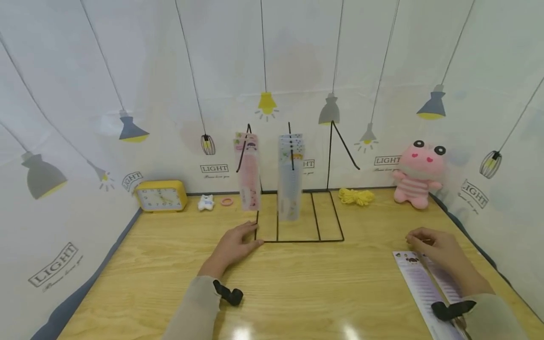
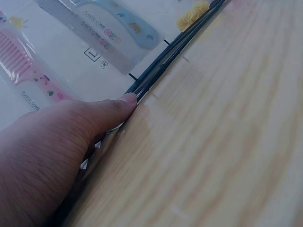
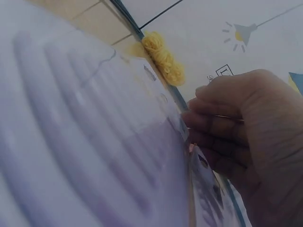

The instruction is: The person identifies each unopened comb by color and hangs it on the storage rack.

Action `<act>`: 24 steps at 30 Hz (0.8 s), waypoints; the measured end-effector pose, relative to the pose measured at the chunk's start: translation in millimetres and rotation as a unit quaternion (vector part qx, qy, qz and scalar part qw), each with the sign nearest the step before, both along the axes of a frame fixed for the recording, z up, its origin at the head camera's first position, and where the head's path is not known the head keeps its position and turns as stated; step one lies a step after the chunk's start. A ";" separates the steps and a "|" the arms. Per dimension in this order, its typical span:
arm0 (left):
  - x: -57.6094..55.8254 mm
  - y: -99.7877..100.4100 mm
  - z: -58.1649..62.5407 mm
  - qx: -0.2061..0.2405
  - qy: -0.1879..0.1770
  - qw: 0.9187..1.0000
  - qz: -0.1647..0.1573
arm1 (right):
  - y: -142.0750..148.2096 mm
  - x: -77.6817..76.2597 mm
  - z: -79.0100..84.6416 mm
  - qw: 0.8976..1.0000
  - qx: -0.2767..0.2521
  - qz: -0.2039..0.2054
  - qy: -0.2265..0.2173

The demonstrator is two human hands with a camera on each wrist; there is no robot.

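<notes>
My left hand (image 1: 233,248) rests at the front left corner of a black wire rack (image 1: 301,241), fingers and thumb touching its base. In the left wrist view the thumb lies straight against the wire. Packaged pink combs (image 1: 248,177) hang from the rack's left hook, and packaged blue combs (image 1: 290,184) from the middle one. Over at the right, my right hand (image 1: 444,255) is above packaged purple combs (image 1: 418,283) lying on the table. Its fingers are loosely curled, with the fingertips close to a package edge; I see nothing gripped between them.
Along the back stand a yellow alarm clock (image 1: 163,196), a small white bear figure (image 1: 206,202), a pink ring (image 1: 226,201), a yellow yarn bundle (image 1: 356,197) and a pink plush toy (image 1: 418,177). The rack's right hook (image 1: 345,146) rises behind. Printed cloth walls surround the wooden table (image 1: 323,288).
</notes>
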State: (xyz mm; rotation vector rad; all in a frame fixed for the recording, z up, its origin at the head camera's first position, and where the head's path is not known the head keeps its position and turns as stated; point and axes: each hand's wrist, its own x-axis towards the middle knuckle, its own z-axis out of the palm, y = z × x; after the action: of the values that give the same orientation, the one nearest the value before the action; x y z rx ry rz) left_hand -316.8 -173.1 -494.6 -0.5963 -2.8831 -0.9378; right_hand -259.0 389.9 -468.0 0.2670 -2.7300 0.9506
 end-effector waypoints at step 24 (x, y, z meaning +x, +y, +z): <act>2.1 1.2 0.3 0.002 -0.001 1.000 0.001 | 5.7 5.8 -15.2 0.997 0.008 0.076 0.011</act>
State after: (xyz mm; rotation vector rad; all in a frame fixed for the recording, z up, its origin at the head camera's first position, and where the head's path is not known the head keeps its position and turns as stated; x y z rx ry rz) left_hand -314.7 -171.9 -494.3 -0.5931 -2.8811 -0.9448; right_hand -253.2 395.6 -483.2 0.4912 -2.7293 0.9589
